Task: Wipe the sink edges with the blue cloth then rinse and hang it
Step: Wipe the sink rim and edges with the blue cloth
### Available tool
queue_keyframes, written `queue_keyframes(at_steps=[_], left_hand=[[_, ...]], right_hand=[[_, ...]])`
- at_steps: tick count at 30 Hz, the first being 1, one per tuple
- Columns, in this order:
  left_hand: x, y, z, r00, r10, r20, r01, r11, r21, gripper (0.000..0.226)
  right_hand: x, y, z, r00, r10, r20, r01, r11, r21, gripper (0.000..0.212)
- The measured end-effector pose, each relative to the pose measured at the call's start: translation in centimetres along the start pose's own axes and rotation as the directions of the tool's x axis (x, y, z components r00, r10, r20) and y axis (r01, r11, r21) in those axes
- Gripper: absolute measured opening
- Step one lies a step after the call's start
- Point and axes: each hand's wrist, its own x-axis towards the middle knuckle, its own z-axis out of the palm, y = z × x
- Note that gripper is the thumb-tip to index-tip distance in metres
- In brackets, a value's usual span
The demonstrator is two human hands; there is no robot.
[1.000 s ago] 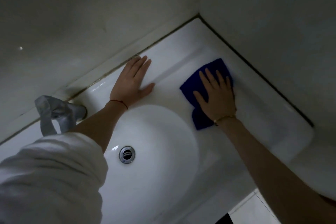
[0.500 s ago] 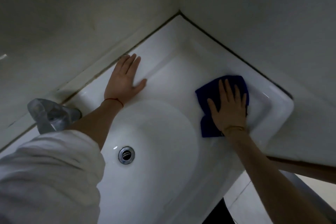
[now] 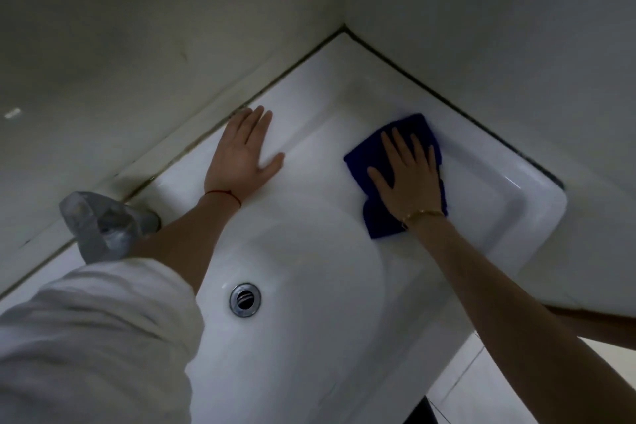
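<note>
The blue cloth (image 3: pixel 364 162) lies flat on the white sink's (image 3: pixel 481 189) right-hand ledge, beside the bowl. My right hand (image 3: pixel 407 179) presses down on it with straight, spread fingers. My left hand (image 3: pixel 242 155) rests flat on the sink's back edge close to the wall, fingers straight, holding nothing.
A chrome tap (image 3: pixel 103 224) stands at the left behind my left arm. The drain (image 3: pixel 245 299) sits at the bottom of the bowl. Walls (image 3: pixel 481 27) meet in a corner right behind the sink. Floor tiles (image 3: pixel 481 385) show at the lower right.
My right hand has slid the cloth back along the ledge toward the bowl, after moving it toward the outer right corner. My left hand stays planted on the back edge.
</note>
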Motion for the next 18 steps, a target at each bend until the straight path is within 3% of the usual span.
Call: queue_keyframes(at_steps=[6, 11, 18], left_hand=[[0.0, 0.2, -0.1, 1.000, -0.008, 0.009, 0.008, 0.999, 0.035, 0.072], [0.0, 0.0, 0.0, 1.000, 0.007, -0.024, -0.006, 0.999, 0.046, 0.071], [0.1, 0.0, 0.2, 0.997, 0.013, -0.070, -0.010, 0.999, 0.049, 0.070]], right_hand=[[5.5, -5.2, 0.7, 0.969, -0.242, 0.052, 0.242, 0.970, 0.013, 0.066], [1.7, -2.8, 0.7, 0.895, -0.443, 0.047, 0.439, 0.895, 0.077, 0.061], [5.3, 1.1, -0.3, 0.954, -0.301, -0.003, 0.299, 0.949, 0.099, 0.067]])
